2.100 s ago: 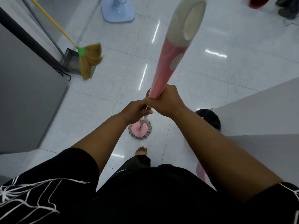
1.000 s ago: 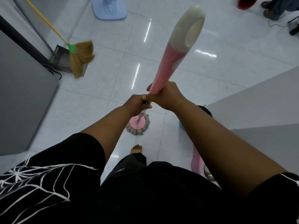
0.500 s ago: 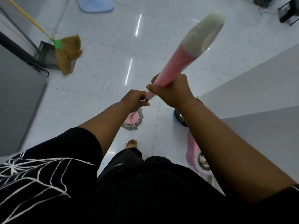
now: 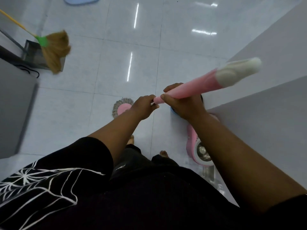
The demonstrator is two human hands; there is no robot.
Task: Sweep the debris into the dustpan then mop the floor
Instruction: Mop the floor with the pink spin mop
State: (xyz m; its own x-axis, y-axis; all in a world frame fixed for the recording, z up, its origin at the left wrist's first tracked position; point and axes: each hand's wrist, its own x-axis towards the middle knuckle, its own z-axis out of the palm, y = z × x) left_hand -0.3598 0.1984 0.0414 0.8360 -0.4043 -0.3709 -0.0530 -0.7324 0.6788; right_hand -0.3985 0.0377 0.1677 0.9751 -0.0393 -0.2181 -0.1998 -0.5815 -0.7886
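Both my hands hold a pink mop handle (image 4: 197, 87) with a white end cap, tilted far to the right. My right hand (image 4: 182, 103) grips the thick pink grip; my left hand (image 4: 144, 107) grips the thin shaft just below it. The round mop head (image 4: 122, 108), pink with grey fringe, lies on the white tiled floor (image 4: 116, 63) beyond my left wrist, partly hidden by it. A straw broom (image 4: 55, 47) with a yellow stick and green collar leans at the far left over a dark dustpan (image 4: 33, 55).
A pink spin-mop bucket (image 4: 197, 146) with a metal basket stands on the floor under my right forearm. A grey cabinet (image 4: 15, 105) stands at the left and a grey counter (image 4: 265, 97) at the right. A pale blue fan base (image 4: 81, 0) shows at the top edge.
The handle's top has swung from nearly upright far down to the right. The mop head has slid left across the floor. The view has tilted down, showing more of the bucket.
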